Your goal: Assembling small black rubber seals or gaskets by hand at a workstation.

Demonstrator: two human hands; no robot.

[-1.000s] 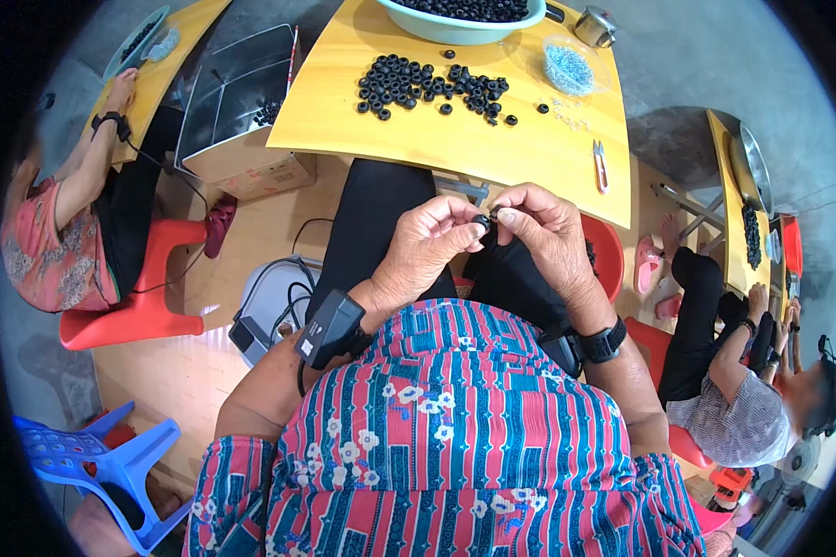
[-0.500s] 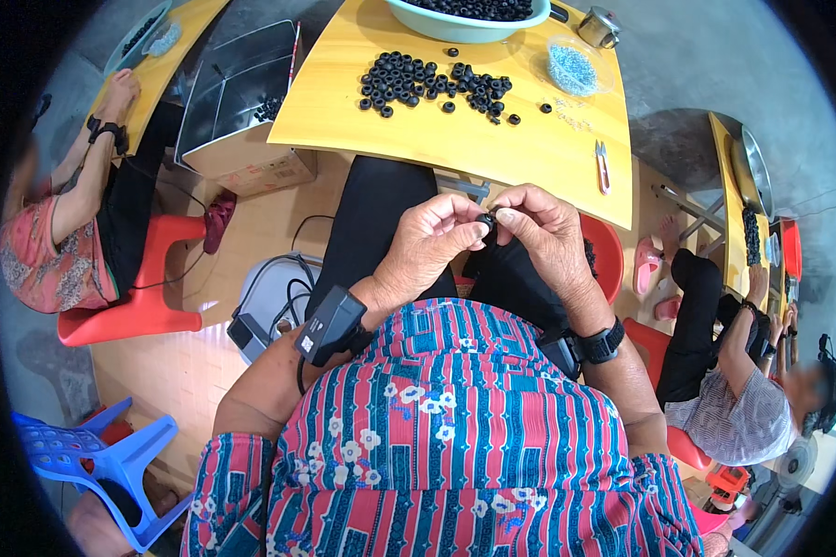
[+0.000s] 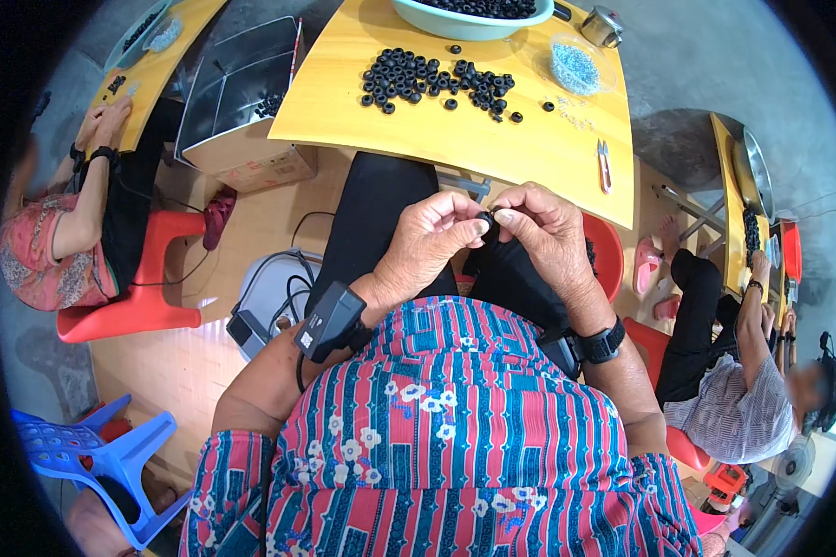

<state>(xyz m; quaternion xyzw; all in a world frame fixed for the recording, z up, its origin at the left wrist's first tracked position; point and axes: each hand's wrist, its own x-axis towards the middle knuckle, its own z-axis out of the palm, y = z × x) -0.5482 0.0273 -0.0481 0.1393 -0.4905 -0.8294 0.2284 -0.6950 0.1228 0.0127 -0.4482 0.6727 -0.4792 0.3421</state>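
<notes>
My left hand (image 3: pixel 429 239) and my right hand (image 3: pixel 546 239) meet just in front of the table edge, above my lap. Thumb and fingers of both pinch one small round black part (image 3: pixel 489 220), partly covered by the fingertips. It resembles the black ring-shaped parts (image 3: pixel 399 78) strewn over the yellow table (image 3: pixel 344 121). Anything finer between the fingers is too small to make out. On the table's right lies a pair of small thread snips (image 3: pixel 604 167).
At the table's far side stand a pale green basin (image 3: pixel 474 28) full of black parts, a clear bowl (image 3: pixel 574 70) of small bluish pieces and a metal cup (image 3: pixel 603 26). A red basin (image 3: pixel 606 255) is beside my right knee, an open box (image 3: pixel 241 93) left. Other people work both sides.
My hands stay nearly in place, still pinching the black part, with only slight finger movement. The person on the left has lowered their hands on their table.
</notes>
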